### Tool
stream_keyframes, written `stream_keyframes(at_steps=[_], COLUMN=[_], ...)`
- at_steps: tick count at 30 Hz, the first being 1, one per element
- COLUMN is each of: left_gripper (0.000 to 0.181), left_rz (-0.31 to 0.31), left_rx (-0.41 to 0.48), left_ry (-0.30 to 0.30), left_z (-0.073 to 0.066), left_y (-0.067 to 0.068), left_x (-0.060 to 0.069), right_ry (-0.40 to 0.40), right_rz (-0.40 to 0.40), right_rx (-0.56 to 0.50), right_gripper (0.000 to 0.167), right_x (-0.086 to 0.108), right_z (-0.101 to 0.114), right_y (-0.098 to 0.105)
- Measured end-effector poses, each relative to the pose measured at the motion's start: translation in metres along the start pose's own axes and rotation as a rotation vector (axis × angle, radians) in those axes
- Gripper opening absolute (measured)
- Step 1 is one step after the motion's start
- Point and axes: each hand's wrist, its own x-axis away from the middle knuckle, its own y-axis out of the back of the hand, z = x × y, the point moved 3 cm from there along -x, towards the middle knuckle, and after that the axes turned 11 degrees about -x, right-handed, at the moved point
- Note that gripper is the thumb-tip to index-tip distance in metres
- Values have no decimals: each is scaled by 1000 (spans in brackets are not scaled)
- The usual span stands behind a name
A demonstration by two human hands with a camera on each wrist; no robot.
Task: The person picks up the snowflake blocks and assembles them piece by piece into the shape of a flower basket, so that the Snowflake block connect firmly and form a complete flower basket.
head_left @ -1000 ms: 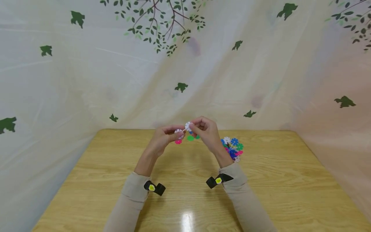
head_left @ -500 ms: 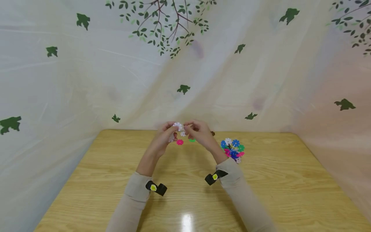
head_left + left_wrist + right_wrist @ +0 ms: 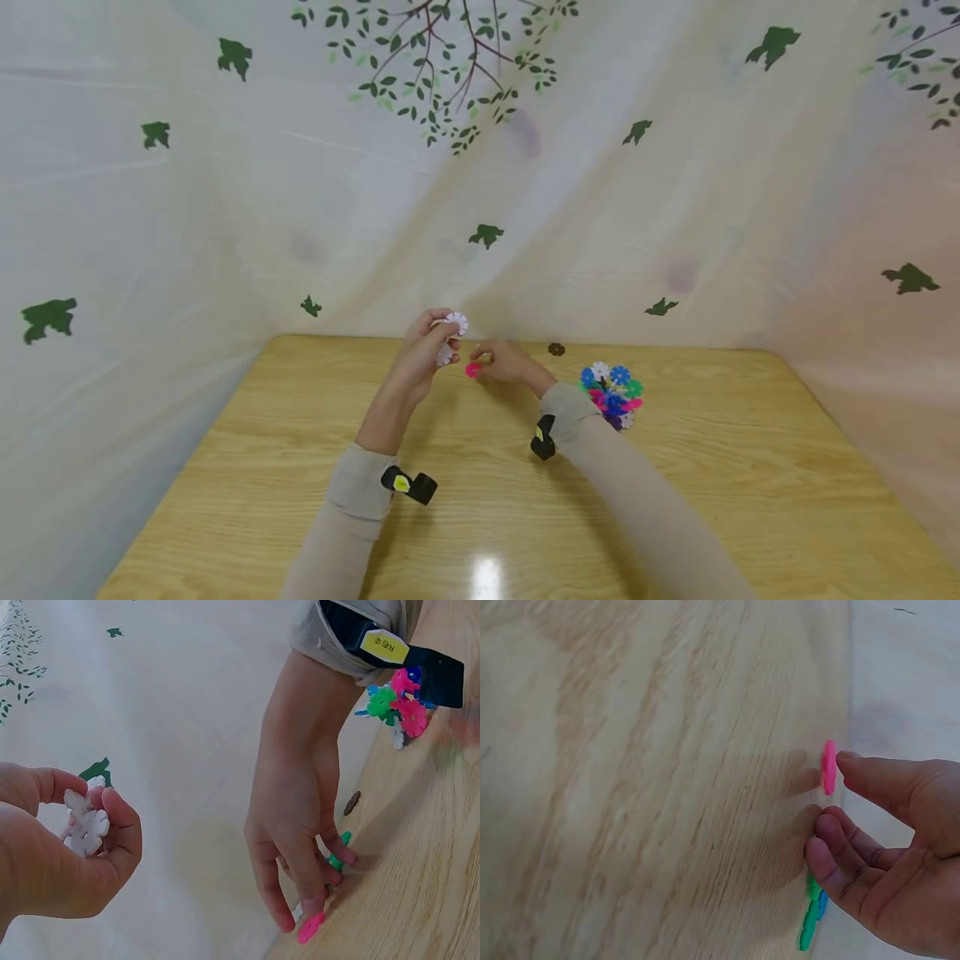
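Note:
My left hand (image 3: 422, 354) is raised above the table's far edge and grips several joined white flower-shaped discs (image 3: 457, 323) between thumb and fingers. In the left wrist view the white discs (image 3: 88, 831) stand at angles to each other, partly covered by the fingers. My right hand (image 3: 504, 364) is low over the tabletop at a pink flower disc (image 3: 472, 370). In the right wrist view its thumb tip lies right beside the pink disc (image 3: 829, 768), and the other fingers are apart from it. A white piece (image 3: 298, 911) shows behind the pink disc.
Green (image 3: 808, 922) and blue (image 3: 823, 905) discs lie beneath the right fingers. A brown disc (image 3: 556, 349) lies near the back edge. A cluster of joined coloured discs (image 3: 611, 395) stands to the right. Behind the wooden table (image 3: 300, 475) hangs a printed cloth (image 3: 375, 208).
My right hand has left the white discs and come down to the pink disc on the table. The left hand has kept the white discs raised. The head view has shifted slightly.

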Motion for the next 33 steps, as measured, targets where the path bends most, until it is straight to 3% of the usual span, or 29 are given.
stream_keyframes(at_steps=[7,10,15,24,27,33], left_gripper=[15,14,12,12,12,11], left_rz=[1,-2,-2,23,35,70], left_rx=[-4,-6,-13,3,-1,-15], left_ry=[-7,-4,7,18,24,29], left_z=[0,-1,0,1,2,5], left_y=[-1,-2,-3,-9,-11,-16], left_x=[0,0,0,1,2,4], right_ry=[3,-29,-11,41,110,228], right_rz=[-1,-8,-22,-234,-309,-429], right_rx=[48,6,-129,-435,-516,-570], right_gripper=[26,24,22,16,14,13], right_x=[-6,-5,4,39,52,68], right_z=[-4,-6,-8,13,24,38], right_y=[-5,-5,-1,30,41,49])
